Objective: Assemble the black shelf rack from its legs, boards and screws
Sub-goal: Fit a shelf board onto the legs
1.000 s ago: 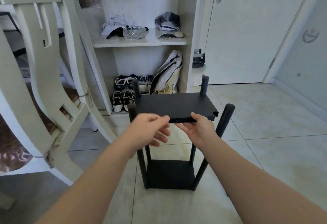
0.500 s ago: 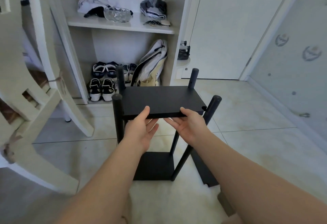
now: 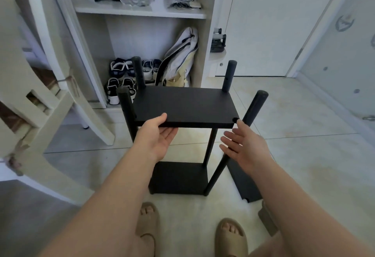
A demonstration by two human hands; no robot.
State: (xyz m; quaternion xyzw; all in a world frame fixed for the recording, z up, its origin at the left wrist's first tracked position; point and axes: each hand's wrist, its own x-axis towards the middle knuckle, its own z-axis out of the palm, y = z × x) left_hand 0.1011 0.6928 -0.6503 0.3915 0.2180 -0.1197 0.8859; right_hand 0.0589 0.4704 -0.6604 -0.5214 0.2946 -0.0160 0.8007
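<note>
The black shelf rack stands on the tiled floor, with a bottom board between its round legs. A second black board sits level between the legs near their tops. My left hand grips that board's front edge, thumb on top and fingers under. My right hand hovers open just below the board's front right corner, next to the front right leg, touching nothing. The front left leg and two rear legs rise above the board. Another black board lies flat on the floor to the right.
A cream wooden chair tilts close on the left. Behind the rack is an open cupboard with shoes and a bag. A white door is at the back right. My sandalled feet stand just before the rack.
My right hand has let go of the board's front edge and moved right, opening below the corner. My left hand stays on the front edge. My view has tilted downward.
</note>
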